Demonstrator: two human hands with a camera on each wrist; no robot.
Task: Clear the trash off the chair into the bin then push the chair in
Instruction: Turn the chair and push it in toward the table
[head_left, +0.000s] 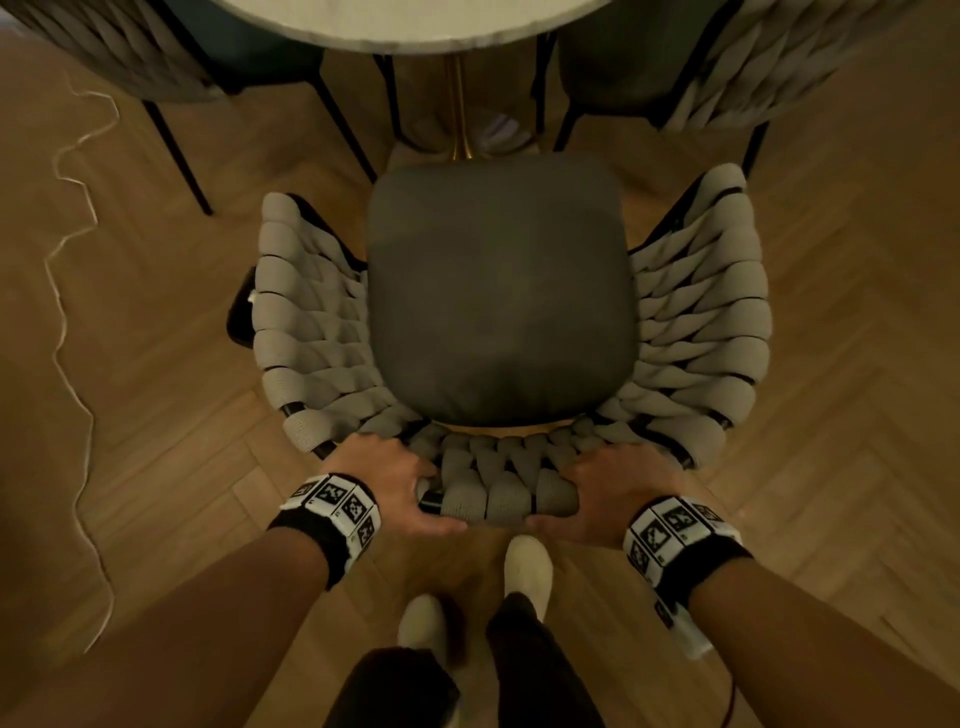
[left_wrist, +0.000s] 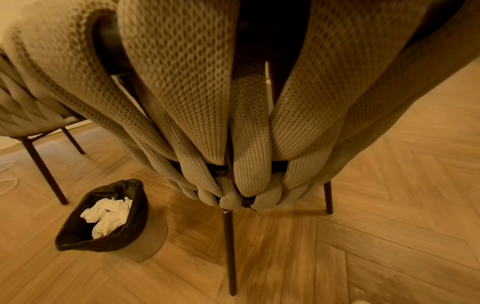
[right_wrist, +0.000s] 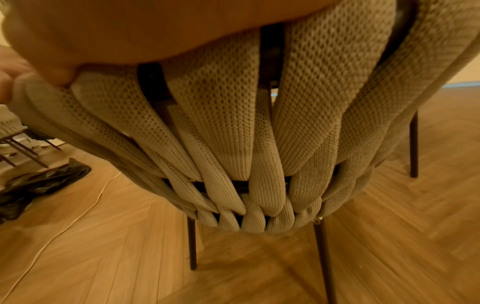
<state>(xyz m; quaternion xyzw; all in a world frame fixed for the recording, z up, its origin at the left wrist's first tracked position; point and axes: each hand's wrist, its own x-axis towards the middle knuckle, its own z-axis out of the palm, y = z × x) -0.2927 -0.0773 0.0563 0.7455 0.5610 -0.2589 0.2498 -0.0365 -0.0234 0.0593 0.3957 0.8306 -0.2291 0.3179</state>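
The chair (head_left: 498, 291) has a dark grey seat cushion with nothing lying on it and a woven beige backrest (head_left: 501, 493). My left hand (head_left: 395, 483) grips the top rail of the backrest on its left, thumb underneath. On the rail's right side my right hand (head_left: 602, 493) grips it the same way. In the left wrist view the bin (left_wrist: 103, 218), lined with a black bag, stands on the floor left of the chair's back leg and holds crumpled white paper (left_wrist: 106, 214). The right wrist view shows the backrest (right_wrist: 233, 133) from behind, with my palm at the top.
A round pale table (head_left: 415, 21) with a brass pedestal (head_left: 460, 104) stands just beyond the chair. Two more woven chairs (head_left: 156, 57) flank it. A white cable (head_left: 72, 291) snakes over the wooden floor at left. My feet (head_left: 527, 571) are right behind the chair.
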